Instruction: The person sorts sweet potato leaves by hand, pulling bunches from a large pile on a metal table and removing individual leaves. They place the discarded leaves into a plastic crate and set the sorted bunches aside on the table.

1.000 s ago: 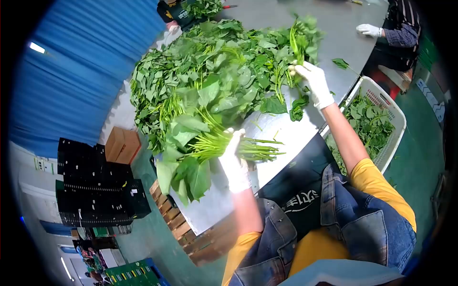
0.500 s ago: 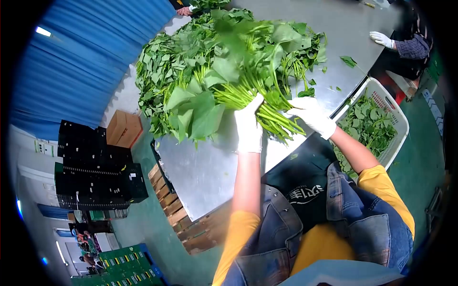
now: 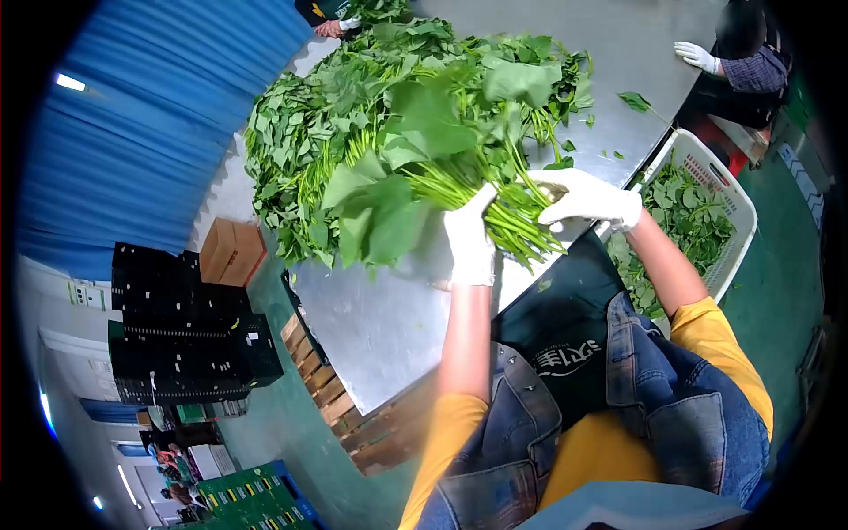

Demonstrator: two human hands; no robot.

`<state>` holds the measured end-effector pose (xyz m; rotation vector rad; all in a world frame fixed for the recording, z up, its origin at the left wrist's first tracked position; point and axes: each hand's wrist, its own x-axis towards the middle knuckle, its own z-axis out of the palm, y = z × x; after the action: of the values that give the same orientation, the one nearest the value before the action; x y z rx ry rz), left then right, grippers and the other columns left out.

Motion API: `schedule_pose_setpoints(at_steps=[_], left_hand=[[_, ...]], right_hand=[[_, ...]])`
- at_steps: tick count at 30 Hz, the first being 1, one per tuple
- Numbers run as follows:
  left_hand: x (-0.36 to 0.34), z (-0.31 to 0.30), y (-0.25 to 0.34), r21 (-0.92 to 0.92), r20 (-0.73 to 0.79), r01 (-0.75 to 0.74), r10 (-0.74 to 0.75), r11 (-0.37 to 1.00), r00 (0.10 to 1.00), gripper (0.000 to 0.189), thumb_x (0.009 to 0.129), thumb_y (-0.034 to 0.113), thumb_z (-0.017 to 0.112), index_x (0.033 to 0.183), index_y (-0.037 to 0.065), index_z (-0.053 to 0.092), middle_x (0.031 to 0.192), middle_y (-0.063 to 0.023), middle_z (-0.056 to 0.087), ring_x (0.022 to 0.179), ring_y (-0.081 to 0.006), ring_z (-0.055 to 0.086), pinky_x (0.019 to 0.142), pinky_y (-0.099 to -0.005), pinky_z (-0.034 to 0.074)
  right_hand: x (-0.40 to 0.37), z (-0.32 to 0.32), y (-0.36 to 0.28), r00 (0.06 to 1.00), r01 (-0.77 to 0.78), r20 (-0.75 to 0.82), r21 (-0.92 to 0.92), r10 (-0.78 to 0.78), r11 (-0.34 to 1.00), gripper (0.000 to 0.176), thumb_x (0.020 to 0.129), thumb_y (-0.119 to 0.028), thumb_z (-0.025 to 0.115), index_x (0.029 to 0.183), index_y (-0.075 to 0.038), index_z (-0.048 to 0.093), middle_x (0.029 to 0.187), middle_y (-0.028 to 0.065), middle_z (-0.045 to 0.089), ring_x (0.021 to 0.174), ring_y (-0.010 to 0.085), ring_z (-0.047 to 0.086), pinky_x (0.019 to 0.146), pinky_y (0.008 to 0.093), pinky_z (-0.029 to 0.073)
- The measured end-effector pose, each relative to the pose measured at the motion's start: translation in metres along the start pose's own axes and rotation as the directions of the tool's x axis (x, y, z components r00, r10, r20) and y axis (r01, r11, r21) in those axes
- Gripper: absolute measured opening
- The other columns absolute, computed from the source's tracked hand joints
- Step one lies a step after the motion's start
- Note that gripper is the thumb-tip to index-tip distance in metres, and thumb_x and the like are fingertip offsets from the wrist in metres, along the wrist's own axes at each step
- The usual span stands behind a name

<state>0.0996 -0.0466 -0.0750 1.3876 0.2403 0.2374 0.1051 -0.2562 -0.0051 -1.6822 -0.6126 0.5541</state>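
Two white-gloved hands share one bunch of leafy greens with long green stems [image 3: 424,150], held just over the shiny metal table [image 3: 389,309] at its near edge. The left hand [image 3: 470,243] has its fingers wrapped round the stems, and the right hand [image 3: 587,199] has its fingers curled onto the stem ends. Looks like mid-bundling; the ends sit uneven.

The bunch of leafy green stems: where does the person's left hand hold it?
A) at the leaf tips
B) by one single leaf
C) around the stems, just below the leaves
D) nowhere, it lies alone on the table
C: the left hand is closed around the stems of the bunch, with the leaves spreading beyond it and the cut ends pointing toward the right hand.
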Motion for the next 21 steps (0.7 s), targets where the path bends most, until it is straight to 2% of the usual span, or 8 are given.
schedule_pose_setpoints(at_steps=[1,3,5,8,15,18,19,21], left_hand=[[-0.01,0.011,0.009,-0.066,-0.006,0.039,-0.04,0.997,0.999,0.029,0.074,-0.005,0.07,0.102,-0.006,0.062,0.096,-0.0108,0.065,0.079,-0.0178,0.063,0.073,-0.0294,0.053],[-0.026,0.025,0.015,-0.195,-0.006,0.12,-0.124,0.973,0.992,0.033,0.075,-0.004,0.07,0.106,-0.005,0.06,0.098,-0.0101,0.065,0.081,-0.0167,0.063,0.073,-0.029,0.053],[-0.037,0.031,0.013,-0.309,-0.001,0.155,-0.164,0.938,0.987,0.033,0.076,-0.004,0.069,0.108,-0.006,0.059,0.1,-0.0094,0.064,0.082,-0.0157,0.062,0.074,-0.0283,0.053],[-0.047,0.04,0.034,-0.257,-0.022,0.182,-0.194,0.949,0.981,0.03,0.078,-0.004,0.068,0.107,-0.004,0.061,0.099,-0.0085,0.064,0.082,-0.0149,0.062,0.074,-0.027,0.052],[-0.047,0.049,0.044,-0.321,-0.075,0.119,-0.151,0.939,0.986,0.033,0.074,-0.008,0.069,0.106,-0.004,0.062,0.098,-0.0092,0.065,0.085,-0.017,0.062,0.078,-0.0293,0.052],[-0.051,0.045,0.059,0.011,0.013,0.131,-0.131,0.991,0.991,0.04,0.074,-0.011,0.065,0.113,-0.004,0.059,0.104,-0.0106,0.064,0.089,-0.0195,0.063,0.082,-0.0307,0.051],[-0.05,0.046,0.058,0.01,0.012,0.132,-0.132,0.991,0.991,0.04,0.074,-0.011,0.065,0.113,-0.004,0.059,0.104,-0.0106,0.064,0.089,-0.0195,0.063,0.082,-0.0307,0.051],[-0.048,0.047,0.052,-0.256,0.088,0.157,-0.139,0.954,0.986,0.037,0.076,-0.011,0.061,0.113,-0.004,0.06,0.106,-0.0109,0.064,0.093,-0.0195,0.062,0.085,-0.0305,0.051]], right_hand=[[0.008,0.001,0.003,0.994,0.029,0.097,0.199,-0.049,0.98,0.068,0.079,-0.006,0.067,0.14,0.001,0.036,0.124,0.0059,0.054,0.101,0.011,0.054,0.088,0.0268,0.045],[0.016,0.015,-0.007,0.999,0.032,0.013,0.329,-0.038,0.944,0.065,0.079,-0.005,0.066,0.138,0.002,0.038,0.13,0.0077,0.05,0.115,0.0123,0.047,0.098,0.027,0.04],[0.03,0.035,0.003,0.977,0.098,-0.214,0.511,0.016,0.854,0.042,0.083,-0.007,0.065,0.123,0.002,0.053,0.112,0.0061,0.061,0.098,0.013,0.058,0.088,0.028,0.046],[0.034,0.031,0.009,0.956,0.11,-0.262,0.731,0.128,0.674,0.024,0.083,-0.007,0.064,0.105,0.001,0.063,0.096,0.0058,0.066,0.087,0.012,0.062,0.079,0.0271,0.05],[0.02,0.034,0.0,0.889,0.281,-0.448,0.699,0.096,0.658,0.019,0.08,-0.008,0.065,0.097,0.0,0.066,0.086,0.0068,0.067,0.074,0.0129,0.063,0.07,0.0259,0.049],[0.023,0.022,0.02,0.904,0.288,-0.427,0.586,-0.014,0.757,0.025,0.08,-0.008,0.065,0.104,0.0,0.066,0.09,0.0069,0.068,0.077,0.0125,0.062,0.073,0.0255,0.048],[0.024,0.018,0.028,0.922,0.296,-0.364,0.448,-0.131,0.844,0.026,0.081,-0.009,0.065,0.105,0.0,0.066,0.091,0.0064,0.067,0.079,0.0121,0.062,0.074,0.0253,0.047],[0.015,0.021,-0.011,0.927,0.183,-0.37,0.574,0.053,0.798,0.026,0.083,-0.014,0.065,0.106,-0.001,0.066,0.091,0.0041,0.066,0.082,0.011,0.06,0.075,0.0246,0.046]])
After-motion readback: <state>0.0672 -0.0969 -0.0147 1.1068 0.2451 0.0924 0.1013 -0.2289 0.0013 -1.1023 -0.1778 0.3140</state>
